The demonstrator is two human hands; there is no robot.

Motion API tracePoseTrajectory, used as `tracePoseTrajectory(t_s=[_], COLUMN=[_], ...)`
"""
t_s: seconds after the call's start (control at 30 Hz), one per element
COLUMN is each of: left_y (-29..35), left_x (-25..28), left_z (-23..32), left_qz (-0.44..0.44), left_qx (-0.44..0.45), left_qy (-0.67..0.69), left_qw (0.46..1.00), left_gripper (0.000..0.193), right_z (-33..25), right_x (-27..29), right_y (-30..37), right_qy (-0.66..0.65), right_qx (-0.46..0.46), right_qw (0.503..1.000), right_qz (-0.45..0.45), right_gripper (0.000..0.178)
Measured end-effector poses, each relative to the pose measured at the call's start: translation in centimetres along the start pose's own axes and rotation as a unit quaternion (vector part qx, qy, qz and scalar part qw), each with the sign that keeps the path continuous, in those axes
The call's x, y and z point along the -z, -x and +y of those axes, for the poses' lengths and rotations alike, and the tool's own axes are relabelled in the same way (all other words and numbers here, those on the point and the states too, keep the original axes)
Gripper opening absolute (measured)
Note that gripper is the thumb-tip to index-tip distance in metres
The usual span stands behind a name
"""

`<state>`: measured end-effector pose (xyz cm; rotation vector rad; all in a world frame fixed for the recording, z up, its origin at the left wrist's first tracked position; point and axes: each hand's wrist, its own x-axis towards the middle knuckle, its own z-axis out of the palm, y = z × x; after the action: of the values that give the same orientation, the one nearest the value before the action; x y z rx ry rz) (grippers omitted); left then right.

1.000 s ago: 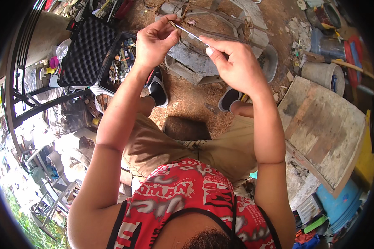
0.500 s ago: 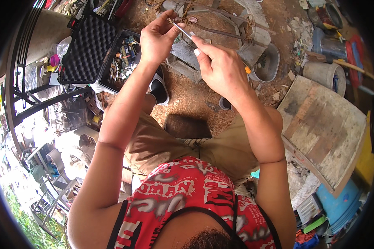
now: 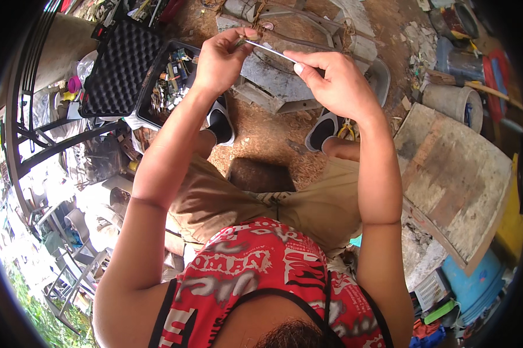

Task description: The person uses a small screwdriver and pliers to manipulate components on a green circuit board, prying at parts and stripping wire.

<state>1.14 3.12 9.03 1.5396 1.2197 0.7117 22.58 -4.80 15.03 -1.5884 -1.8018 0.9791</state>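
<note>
At top centre of the head view, btwn our two fists and over the metal frame (image 3: 273, 86) on the ground, we've got a thin metal rod (image 3: 268, 49), held slantwise w/ its far end up at a small brownish piece (image 3: 239, 42). Our L hand (image 3: 216, 66) is nearly closed, thumb and fingertips pinching that piece; exact shape we can't tell, too small and part-hidden. Our R hand (image 3: 344, 84) is curled round the rod's near end, index stretched along the shaft, thumb alongside; whether there's a handle in the palm, can't tell.

Handling-wise, we'd judge the rod light, stiff and prob. smooth, so it may slip or skate off if we push at an angle. Best hold = near end, well back in the palm, index on the shaft for steering. The piece looks light too, prob. hard, maybe w/ thin edges; easy to drop b/c there's so little to grip. We'd pinch it by its sides, fingertips clear of the rod's tip.

Off L of our L forearm, the open black case (image 3: 119, 69) w/ its foam-lined lid holds loose small parts (image 3: 167, 95), mostly metal by the look.
</note>
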Motion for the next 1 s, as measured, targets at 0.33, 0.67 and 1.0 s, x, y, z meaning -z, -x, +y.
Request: tracePoseTrajectory(t_s=[0.33, 0.67, 1.0], left_y=[0.0, 0.8, 0.7], left_x=[0.5, -0.6, -0.1], left_z=[0.7, 0.7, 2.1], left_qz=[-0.049, -0.185, -0.220], left_qx=[0.083, 0.178, 0.132], left_qy=[0.309, 0.445, 0.401], left_qw=[0.946, 0.858, 0.880], left_gripper=[0.033, 0.047, 0.044], right_z=[0.8, 3.6, 3.0], right_x=[2.1, -3.4, -3.3], right_y=[1.1, -3.0, -3.1], right_qy=[-0.156, -0.052, -0.208], right_qx=[0.037, 0.030, 0.019], right_qw=[0.984, 0.989, 0.974], right_qz=[-0.074, 0.136, 0.091], right_gripper=[0.037, 0.032, 0.017])
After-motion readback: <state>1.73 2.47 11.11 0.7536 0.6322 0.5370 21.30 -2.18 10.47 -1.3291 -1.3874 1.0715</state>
